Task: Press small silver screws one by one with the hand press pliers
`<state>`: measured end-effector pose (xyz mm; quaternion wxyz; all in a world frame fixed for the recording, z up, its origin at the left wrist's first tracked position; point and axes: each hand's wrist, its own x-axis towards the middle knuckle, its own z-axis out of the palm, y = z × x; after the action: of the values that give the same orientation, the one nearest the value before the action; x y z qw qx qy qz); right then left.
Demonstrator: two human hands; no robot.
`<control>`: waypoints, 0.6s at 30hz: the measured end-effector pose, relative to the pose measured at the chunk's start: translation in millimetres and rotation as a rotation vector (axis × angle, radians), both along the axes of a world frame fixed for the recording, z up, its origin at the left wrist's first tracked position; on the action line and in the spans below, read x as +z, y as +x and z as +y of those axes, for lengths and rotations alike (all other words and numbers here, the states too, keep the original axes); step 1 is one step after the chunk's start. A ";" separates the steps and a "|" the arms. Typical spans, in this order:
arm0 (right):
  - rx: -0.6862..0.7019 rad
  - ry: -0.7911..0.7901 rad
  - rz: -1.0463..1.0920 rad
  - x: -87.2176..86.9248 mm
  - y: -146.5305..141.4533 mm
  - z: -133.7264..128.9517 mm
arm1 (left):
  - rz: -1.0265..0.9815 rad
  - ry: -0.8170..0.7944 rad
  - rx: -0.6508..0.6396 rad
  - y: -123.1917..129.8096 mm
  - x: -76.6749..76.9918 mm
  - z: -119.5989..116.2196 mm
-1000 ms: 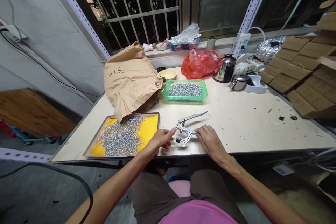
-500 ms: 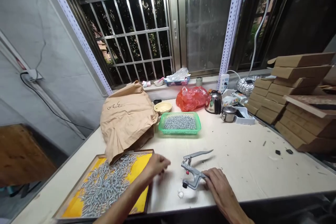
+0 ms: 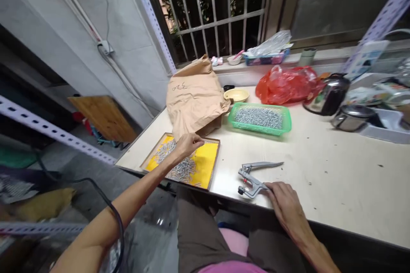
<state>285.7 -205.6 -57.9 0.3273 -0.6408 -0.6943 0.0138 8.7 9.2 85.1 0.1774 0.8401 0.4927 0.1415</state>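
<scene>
My right hand [image 3: 286, 200] is wrapped round one handle of grey hand press pliers [image 3: 254, 185] lying at the table's front edge. The pliers have a coil spring, a red tip and a black knob; their other handle points right, and the jaws stand apart. My left hand [image 3: 188, 145] hovers over a shallow tray [image 3: 218, 160] lined in yellow. Its fingers are drawn together in a pinch, and what they hold, if anything, is too small to make out. Many small silvery metal pins [image 3: 182, 170] lie heaped in the tray, partly covered by my forearm.
A brown paper bag [image 3: 195, 94] leans behind the tray. A green basket [image 3: 286, 126] of similar metal pieces stands at the back, near a yellow bowl [image 3: 236, 95], a red plastic bag [image 3: 285, 85], a kettle [image 3: 328, 94] and a steel pot [image 3: 352, 117].
The view has swung left and downward. My left hand has gone from the space between tray and pliers to above the tray. My right hand keeps its hold on the pliers.
</scene>
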 end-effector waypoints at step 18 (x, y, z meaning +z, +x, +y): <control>-0.004 -0.080 -0.159 13.2 -7.3 29.9 | 0.413 0.043 -0.267 -43.5 -63.1 -54.9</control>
<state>278.4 -175.7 -44.7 0.2453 -0.6539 -0.7156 -0.0102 -34.8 -45.7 22.1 0.0722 0.9123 0.4002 -0.0473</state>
